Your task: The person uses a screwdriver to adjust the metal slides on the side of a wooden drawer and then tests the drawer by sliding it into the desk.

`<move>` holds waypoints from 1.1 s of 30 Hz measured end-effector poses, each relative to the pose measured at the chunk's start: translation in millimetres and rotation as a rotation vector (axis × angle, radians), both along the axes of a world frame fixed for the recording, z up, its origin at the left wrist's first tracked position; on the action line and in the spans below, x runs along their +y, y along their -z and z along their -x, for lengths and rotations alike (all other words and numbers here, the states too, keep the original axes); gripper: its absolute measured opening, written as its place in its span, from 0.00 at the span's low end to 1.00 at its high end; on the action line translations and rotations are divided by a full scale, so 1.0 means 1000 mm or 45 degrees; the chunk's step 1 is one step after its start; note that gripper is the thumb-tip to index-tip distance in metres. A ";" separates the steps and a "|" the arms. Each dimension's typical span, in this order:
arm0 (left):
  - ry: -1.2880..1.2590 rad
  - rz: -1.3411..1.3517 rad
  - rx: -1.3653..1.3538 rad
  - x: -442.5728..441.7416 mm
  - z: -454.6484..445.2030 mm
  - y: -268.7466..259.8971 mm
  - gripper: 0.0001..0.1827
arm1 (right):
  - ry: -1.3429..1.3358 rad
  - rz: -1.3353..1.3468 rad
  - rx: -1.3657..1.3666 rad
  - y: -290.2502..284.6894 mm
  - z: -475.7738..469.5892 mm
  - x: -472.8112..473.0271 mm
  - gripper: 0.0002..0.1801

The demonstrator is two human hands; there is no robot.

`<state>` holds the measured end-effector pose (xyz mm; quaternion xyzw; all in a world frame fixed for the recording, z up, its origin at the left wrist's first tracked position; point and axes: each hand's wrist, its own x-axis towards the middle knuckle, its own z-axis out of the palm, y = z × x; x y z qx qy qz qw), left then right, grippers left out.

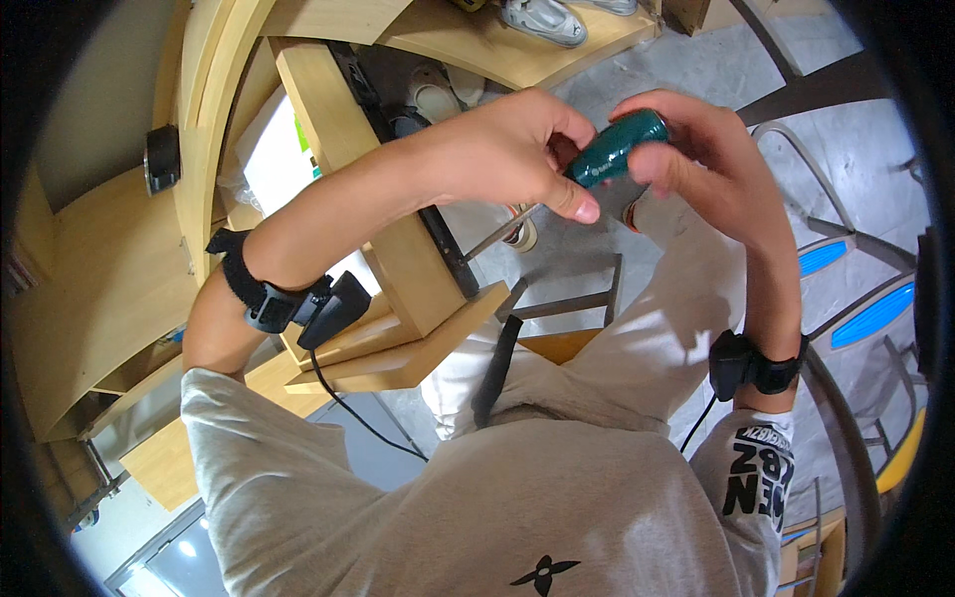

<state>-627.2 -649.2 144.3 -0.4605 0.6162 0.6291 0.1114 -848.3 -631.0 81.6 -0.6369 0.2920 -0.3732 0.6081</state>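
A screwdriver with a dark green handle (615,149) and a thin metal shaft slants down to the left. Its tip meets or lies just in front of a black metal drawer slide (448,250) on the side of a pale wooden drawer (406,269); whether it sits in a screw is too small to tell. My left hand (522,153) is closed around the front of the handle, thumb beside the shaft. Around the rear of the handle curl the fingers and thumb of my right hand (694,153), slightly blurred. Each forearm wears a black strapped device with a cable.
Wooden desk and shelf panels (112,298) fill the left side. Shoes (545,21) stand on a wooden shelf at the top, pale clogs (433,93) below it. A metal-framed stool (574,306) is under my legs. Metal-framed furniture with blue parts (873,313) stands at right.
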 end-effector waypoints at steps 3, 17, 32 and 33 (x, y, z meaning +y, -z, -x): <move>0.006 0.059 -0.061 0.001 0.005 0.005 0.21 | 0.056 -0.140 0.211 0.006 -0.002 0.000 0.14; -0.023 -0.091 -0.019 0.001 -0.001 -0.002 0.16 | -0.095 -0.408 0.099 -0.009 0.000 -0.002 0.12; -0.144 -0.151 -0.040 -0.006 -0.002 -0.009 0.21 | -0.096 -0.412 0.034 -0.011 -0.010 -0.005 0.16; -0.142 -0.152 -0.036 -0.005 -0.001 -0.007 0.21 | -0.093 -0.413 0.038 -0.013 -0.011 -0.005 0.16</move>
